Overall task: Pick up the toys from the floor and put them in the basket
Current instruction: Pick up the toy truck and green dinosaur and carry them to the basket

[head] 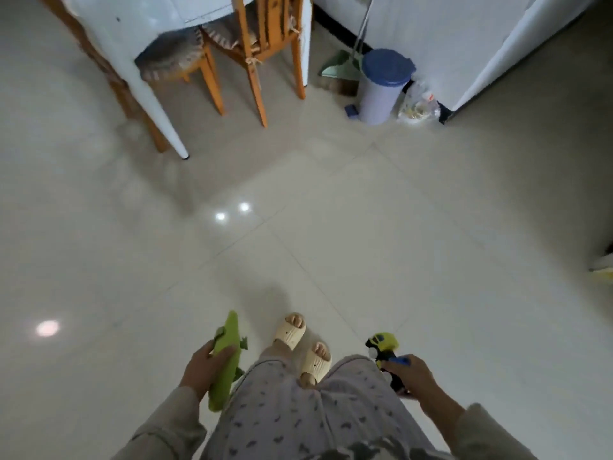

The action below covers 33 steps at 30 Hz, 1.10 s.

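My left hand (203, 366) grips a long green toy crocodile (226, 356) at its middle, low at the bottom left, beside my leg. My right hand (414, 376) holds a yellow, black and blue toy vehicle (384, 347) at the bottom right, its yellow end pointing forward. Both toys are off the floor. No basket is in view. My feet in cream slippers (292, 333) stand on the pale tiled floor between the two hands.
Ahead at the upper left stand a white table leg (156, 104) and wooden chairs (252, 58) with cushions. A blue-lidded bin (381, 88), a green dustpan (338, 66) and a plastic bag (419, 106) sit by the white wall. A shoe (602, 260) shows at the right edge.
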Tool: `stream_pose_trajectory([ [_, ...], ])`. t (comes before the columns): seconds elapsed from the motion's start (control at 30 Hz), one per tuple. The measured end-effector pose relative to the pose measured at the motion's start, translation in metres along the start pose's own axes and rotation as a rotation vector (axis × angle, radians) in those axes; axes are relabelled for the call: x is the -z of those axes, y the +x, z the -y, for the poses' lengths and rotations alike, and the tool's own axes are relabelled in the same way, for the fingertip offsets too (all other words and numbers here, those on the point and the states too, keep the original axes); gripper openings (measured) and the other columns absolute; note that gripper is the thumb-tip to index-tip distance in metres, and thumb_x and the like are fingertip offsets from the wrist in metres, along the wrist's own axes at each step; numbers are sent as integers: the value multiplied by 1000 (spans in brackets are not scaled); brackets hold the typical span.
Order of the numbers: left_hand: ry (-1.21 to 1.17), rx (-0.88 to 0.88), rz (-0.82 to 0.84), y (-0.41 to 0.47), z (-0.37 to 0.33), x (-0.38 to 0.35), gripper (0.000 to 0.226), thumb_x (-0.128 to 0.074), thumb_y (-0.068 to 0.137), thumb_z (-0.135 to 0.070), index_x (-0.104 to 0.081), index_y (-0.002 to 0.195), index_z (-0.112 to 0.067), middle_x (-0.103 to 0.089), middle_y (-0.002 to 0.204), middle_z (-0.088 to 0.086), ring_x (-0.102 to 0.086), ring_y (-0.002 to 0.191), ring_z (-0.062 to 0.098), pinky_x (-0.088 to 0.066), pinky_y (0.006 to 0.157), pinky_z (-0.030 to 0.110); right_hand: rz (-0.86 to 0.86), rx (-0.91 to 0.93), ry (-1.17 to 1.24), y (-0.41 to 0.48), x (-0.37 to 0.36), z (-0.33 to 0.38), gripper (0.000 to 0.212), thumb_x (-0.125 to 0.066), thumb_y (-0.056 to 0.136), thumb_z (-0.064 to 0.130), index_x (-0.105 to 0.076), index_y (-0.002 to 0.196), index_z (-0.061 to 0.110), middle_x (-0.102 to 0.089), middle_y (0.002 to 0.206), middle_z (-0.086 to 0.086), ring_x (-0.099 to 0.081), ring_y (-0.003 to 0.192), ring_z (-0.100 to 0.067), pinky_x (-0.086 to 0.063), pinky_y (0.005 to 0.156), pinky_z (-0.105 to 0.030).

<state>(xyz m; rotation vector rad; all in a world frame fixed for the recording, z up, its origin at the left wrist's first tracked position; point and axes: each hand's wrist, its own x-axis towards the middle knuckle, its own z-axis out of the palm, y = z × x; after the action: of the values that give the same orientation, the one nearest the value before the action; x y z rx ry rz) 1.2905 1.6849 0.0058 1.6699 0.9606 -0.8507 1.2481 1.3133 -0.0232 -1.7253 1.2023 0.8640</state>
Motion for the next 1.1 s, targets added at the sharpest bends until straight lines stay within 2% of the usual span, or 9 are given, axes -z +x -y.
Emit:
stream_pose_trajectory([
  [0.1, -38, 50, -73, -16, 45, 21, 77, -66, 65, -36, -48, 135, -7, -62, 123, 22, -65, 101, 44, -49, 95, 55, 58, 139, -156, 5, -17, 49, 43, -74, 79, 20, -54, 111, -2, -60, 106, -24, -58, 85, -31, -52, 68, -38],
  [0.33, -232, 202, -241, -48, 129, 44, 77, -64, 67, -45, -50, 135, -11, -59, 132, 18, -58, 116, 35, -44, 100, 41, 228, 382, -325, -28, -81, 150, 37, -73, 80, 18, -56, 107, 1, -59, 102, -19, -57, 87, -31, -55, 84, -49],
  [0.43, -327, 260, -277, -48, 152, 46, 66, -67, 76, -41, -53, 133, -11, -60, 130, 18, -58, 114, 35, -45, 98, 41, 280, 457, -464, -40, -112, 178, 35, -72, 80, 19, -55, 106, 2, -58, 102, -18, -56, 88, -31, -55, 82, -47],
  [0.57, -427, 298, -371, -37, 164, 67, 73, -63, 63, -48, -57, 126, -12, -66, 120, 16, -62, 106, 36, -47, 97, 43, 293, 488, -577, -46, -158, 207, 40, -72, 80, 20, -55, 112, 1, -58, 105, -18, -57, 91, -31, -56, 84, -49],
  [0.77, -481, 256, -428, 1, 133, 143, 61, -62, 56, -50, -57, 104, -12, -65, 111, 16, -61, 97, 33, -47, 84, 38, 249, 447, -698, -51, -226, 246, 41, -74, 78, 20, -56, 109, 1, -59, 108, -22, -60, 100, -39, -53, 90, -53],
  [0.87, -521, 210, -435, 20, 106, 187, 52, -64, 60, -51, -54, 98, -16, -65, 111, 15, -62, 99, 32, -49, 89, 41, 226, 436, -746, -55, -252, 272, 42, -75, 77, 21, -56, 108, -1, -59, 104, -23, -57, 87, -34, -55, 83, -48],
  [0.97, -587, 121, -431, 39, 78, 228, 47, -69, 72, -44, -57, 105, -12, -65, 114, 17, -63, 104, 35, -50, 94, 46, 208, 443, -766, -56, -275, 300, 43, -75, 77, 20, -57, 108, -4, -59, 95, -22, -55, 78, -31, -50, 71, -39],
  [1.03, -642, 74, -434, 49, 60, 253, 54, -68, 69, -43, -57, 109, -9, -66, 113, 18, -64, 103, 38, -51, 93, 50, 206, 443, -769, -57, -289, 320, 41, -75, 78, 19, -57, 107, -4, -60, 92, -22, -56, 75, -31, -51, 69, -39],
  [1.1, -653, 38, -446, 57, 48, 271, 42, -70, 76, -39, -58, 105, -12, -67, 109, 15, -65, 100, 35, -53, 91, 48, 206, 448, -777, -56, -304, 342, 39, -74, 78, 19, -57, 105, -3, -60, 90, -22, -56, 73, -30, -51, 65, -38],
])
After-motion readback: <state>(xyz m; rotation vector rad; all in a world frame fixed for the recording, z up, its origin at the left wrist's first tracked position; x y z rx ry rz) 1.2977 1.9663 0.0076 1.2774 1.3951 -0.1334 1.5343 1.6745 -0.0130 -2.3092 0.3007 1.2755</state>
